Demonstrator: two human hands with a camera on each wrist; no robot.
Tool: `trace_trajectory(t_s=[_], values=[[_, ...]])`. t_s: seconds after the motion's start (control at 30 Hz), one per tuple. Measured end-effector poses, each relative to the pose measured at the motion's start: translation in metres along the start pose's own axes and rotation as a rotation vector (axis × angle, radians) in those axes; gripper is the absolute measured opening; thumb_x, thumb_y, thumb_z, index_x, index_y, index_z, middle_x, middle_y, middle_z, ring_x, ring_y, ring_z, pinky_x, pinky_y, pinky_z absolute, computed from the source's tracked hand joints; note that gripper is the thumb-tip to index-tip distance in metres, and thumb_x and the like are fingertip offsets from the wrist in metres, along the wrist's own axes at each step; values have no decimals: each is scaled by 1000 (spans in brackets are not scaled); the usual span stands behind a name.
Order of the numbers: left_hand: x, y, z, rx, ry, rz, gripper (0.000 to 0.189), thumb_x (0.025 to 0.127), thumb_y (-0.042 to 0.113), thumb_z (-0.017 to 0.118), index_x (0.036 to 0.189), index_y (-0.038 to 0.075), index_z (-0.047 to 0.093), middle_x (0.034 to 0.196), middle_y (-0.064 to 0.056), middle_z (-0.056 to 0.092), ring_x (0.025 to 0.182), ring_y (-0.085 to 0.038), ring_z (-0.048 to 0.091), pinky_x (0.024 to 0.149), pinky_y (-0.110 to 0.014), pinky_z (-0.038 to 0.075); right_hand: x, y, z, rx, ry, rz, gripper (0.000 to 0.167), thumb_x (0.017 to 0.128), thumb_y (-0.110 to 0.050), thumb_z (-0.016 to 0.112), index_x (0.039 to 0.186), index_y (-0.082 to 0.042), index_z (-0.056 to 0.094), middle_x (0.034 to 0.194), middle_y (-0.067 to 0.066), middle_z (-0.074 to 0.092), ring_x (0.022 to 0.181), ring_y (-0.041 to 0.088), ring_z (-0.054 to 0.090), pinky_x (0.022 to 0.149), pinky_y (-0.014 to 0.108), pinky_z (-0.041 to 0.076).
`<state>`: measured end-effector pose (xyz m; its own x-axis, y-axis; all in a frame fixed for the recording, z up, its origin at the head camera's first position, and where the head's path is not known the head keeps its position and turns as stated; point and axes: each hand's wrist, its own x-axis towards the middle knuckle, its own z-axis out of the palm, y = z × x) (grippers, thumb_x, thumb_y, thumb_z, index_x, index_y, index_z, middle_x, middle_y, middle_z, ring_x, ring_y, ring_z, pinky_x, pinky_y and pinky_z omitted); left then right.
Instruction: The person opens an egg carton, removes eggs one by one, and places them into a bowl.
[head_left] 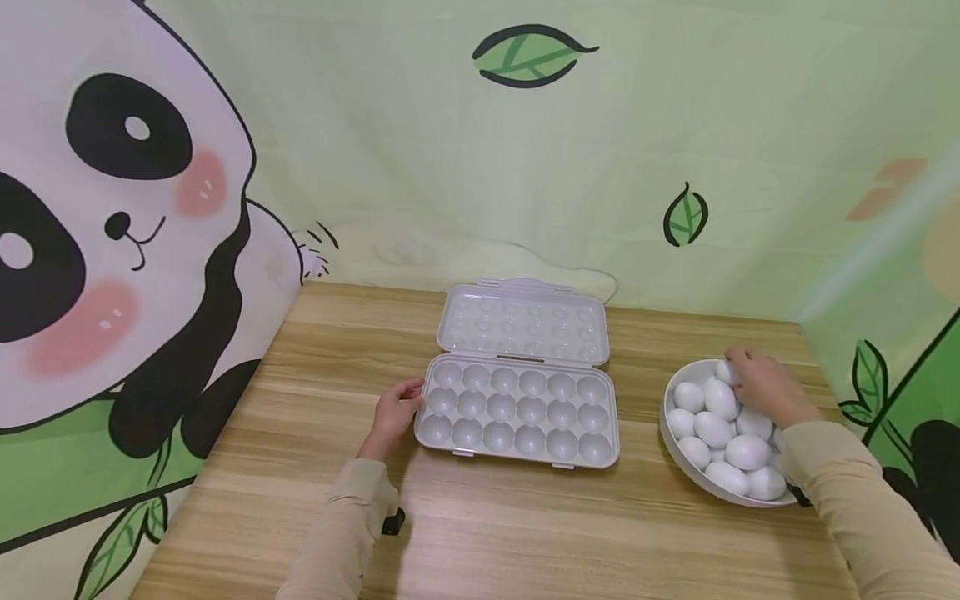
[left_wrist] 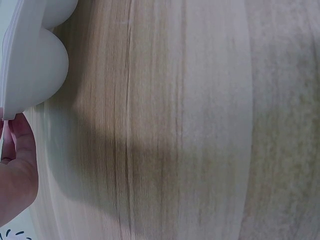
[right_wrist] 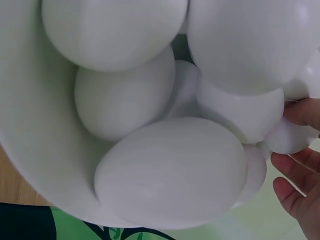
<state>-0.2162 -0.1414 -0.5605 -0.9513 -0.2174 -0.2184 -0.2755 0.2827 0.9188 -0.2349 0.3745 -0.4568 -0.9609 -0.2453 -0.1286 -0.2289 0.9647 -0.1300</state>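
Note:
A white plastic egg box point(head_left: 517, 457) lies with its lid folded back, its rows of round cups showing. My left hand point(head_left: 393, 417) grips the box's left rim; in the left wrist view the fingers point(left_wrist: 24, 137) meet the rim beside the rounded undersides of the cups. To the right stands a white bowl point(head_left: 677, 457) heaped with white eggs point(head_left: 713, 429). Over the bowl's far side, my right hand point(head_left: 768, 390) pinches one egg point(right_wrist: 290, 137) between thumb and fingers. Part of that egg is hidden by the hand and by other eggs.
The box's lid point(head_left: 525, 321) lies flat behind the cups, near the back edge of the wooden table point(head_left: 495, 525). A printed cloth point(head_left: 390, 150) with a panda and leaves hangs behind and at both sides. A thin cord point(head_left: 558, 263) shows at the back.

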Motion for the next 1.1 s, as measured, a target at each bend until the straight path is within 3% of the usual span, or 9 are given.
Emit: trace_trajectory(t_s=[0.2, 0.4, 0.57, 0.67, 0.8, 0.9, 0.97, 1.1], values=[[1, 0, 3, 0, -10, 11, 35, 80, -2, 53, 115, -1, 56, 104, -20, 56, 99, -26, 51, 78, -24, 42, -5, 4, 0, -18, -6, -5, 47, 78, -4, 56, 120, 7, 37, 111, 35, 44, 96, 51, 46, 76, 57, 40], [7, -4, 2, 11, -13, 18, 35, 81, 0, 55, 115, 0, 56, 105, -20, 57, 100, -25, 52, 81, -25, 43, -3, 5, -16, 60, -22, 39, 55, 79, -7, 52, 129, 7, 31, 120, 37, 37, 104, 52, 40, 81, 59, 37], [10, -2, -2, 23, -48, 19, 36, 81, 1, 54, 117, -1, 54, 108, -22, 57, 102, -26, 52, 80, -25, 44, 4, -3, -44, 105, 74, 34, 54, 83, -15, 50, 128, 9, 31, 120, 38, 37, 103, 52, 40, 81, 59, 36], [11, 3, -8, 15, -108, 4, 36, 83, 3, 53, 118, -3, 52, 110, -23, 56, 97, -25, 54, 76, -25, 46, 11, -15, -61, 146, 150, 28, 53, 86, -18, 49, 127, 9, 32, 121, 36, 37, 107, 51, 37, 84, 60, 33], [11, 21, -23, 28, -245, -34, 41, 88, 13, 49, 124, -5, 44, 111, -22, 55, 92, -24, 56, 75, -30, 48, 21, -33, -81, 194, 248, 25, 54, 89, -26, 47, 128, 8, 33, 127, 33, 35, 114, 49, 31, 91, 59, 27], [16, 39, -38, 86, -303, -43, 46, 89, 18, 47, 128, -4, 37, 114, -22, 51, 92, -27, 53, 75, -33, 46, 31, -45, -92, 235, 326, 25, 56, 90, -33, 43, 129, 8, 33, 131, 31, 33, 120, 47, 27, 96, 57, 21], [22, 51, -48, 132, -295, -19, 48, 90, 20, 45, 130, -5, 35, 116, -23, 50, 95, -30, 51, 76, -35, 45, 40, -53, -96, 265, 382, 31, 57, 91, -35, 41, 130, 6, 34, 133, 30, 31, 123, 45, 24, 99, 57, 18], [37, 72, -60, 300, -159, 82, 47, 91, 20, 43, 130, -4, 36, 126, -27, 44, 110, -37, 46, 88, -44, 41, 61, -71, -92, 276, 488, 44, 56, 91, -36, 40, 130, 3, 34, 137, 28, 27, 129, 42, 18, 101, 57, 15]])
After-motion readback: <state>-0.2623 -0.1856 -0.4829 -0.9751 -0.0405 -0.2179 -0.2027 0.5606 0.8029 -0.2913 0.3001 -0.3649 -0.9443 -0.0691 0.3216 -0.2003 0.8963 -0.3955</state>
